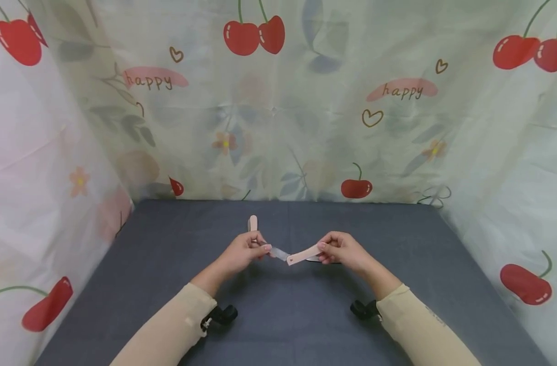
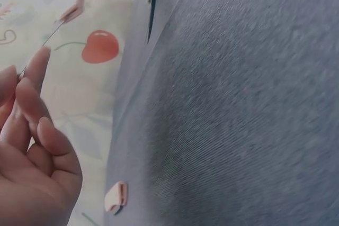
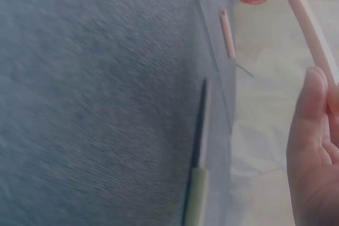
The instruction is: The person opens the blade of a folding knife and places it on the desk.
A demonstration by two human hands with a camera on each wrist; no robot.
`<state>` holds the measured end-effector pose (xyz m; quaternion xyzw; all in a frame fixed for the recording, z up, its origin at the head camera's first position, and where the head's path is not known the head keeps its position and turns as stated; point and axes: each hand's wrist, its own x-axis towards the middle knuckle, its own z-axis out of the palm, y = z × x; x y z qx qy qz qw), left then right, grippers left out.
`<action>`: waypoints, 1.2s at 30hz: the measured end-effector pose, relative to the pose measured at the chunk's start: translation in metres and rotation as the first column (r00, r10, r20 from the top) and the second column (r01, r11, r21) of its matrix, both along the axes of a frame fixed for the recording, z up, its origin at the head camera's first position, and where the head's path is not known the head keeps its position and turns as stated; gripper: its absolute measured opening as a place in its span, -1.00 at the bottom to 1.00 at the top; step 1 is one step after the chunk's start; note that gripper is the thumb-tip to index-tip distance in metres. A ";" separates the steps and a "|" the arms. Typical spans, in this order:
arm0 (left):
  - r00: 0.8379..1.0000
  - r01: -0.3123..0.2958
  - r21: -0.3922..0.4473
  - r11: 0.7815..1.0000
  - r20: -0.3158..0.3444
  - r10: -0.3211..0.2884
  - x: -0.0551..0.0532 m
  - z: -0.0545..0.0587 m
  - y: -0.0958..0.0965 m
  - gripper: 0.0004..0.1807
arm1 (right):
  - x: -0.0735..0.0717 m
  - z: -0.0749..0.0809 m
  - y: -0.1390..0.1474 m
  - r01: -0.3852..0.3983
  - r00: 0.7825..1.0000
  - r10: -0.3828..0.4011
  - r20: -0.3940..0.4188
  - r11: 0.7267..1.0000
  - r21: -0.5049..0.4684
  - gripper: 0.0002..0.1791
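A folding knife (image 1: 303,254) with a pale pink handle is held up over the table, partly unfolded at its pivot. My left hand (image 1: 242,252) pinches the blade (image 1: 279,253) between thumb and fingers. On the other side, my right hand (image 1: 344,250) grips the far end of the handle, covering that end. In the right wrist view the handle (image 3: 307,19) runs up from the right thumb toward the left hand. The left wrist view shows the thin blade (image 2: 53,33) edge-on between the two hands.
A slim pink piece (image 1: 253,222) lies on the dark grey tablecloth (image 1: 287,315) beyond my left hand. A knife with a pale green handle (image 3: 197,194) lies beneath my right hand, mostly hidden in the head view. Cherry-printed curtains (image 1: 273,127) enclose the back and sides.
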<state>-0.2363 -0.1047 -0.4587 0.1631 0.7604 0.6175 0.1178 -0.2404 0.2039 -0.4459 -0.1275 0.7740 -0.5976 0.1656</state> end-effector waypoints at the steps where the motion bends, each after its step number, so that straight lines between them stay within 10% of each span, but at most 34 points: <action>1: 1.000 -0.016 0.009 1.000 0.011 0.016 0.000 -0.001 0.001 -0.85 | 0.000 -0.001 0.000 0.018 1.000 -0.018 0.004 1.000 -0.014 -0.72; 8: 0.982 -0.178 0.129 0.975 0.085 0.168 0.001 -0.008 0.008 -0.86 | 0.003 -0.008 -0.004 0.114 0.993 -0.112 0.023 0.974 -0.194 -0.80; 20: 0.927 -0.363 0.330 0.871 0.223 0.302 0.008 -0.016 0.025 -0.86 | 0.007 -0.013 -0.016 0.306 0.949 -0.254 0.188 0.888 -0.344 -0.93; 36: 0.982 -0.185 0.022 0.982 0.048 0.184 0.012 -0.017 0.007 -0.82 | 0.003 -0.016 0.001 0.162 0.979 -0.135 0.152 0.969 -0.189 -0.84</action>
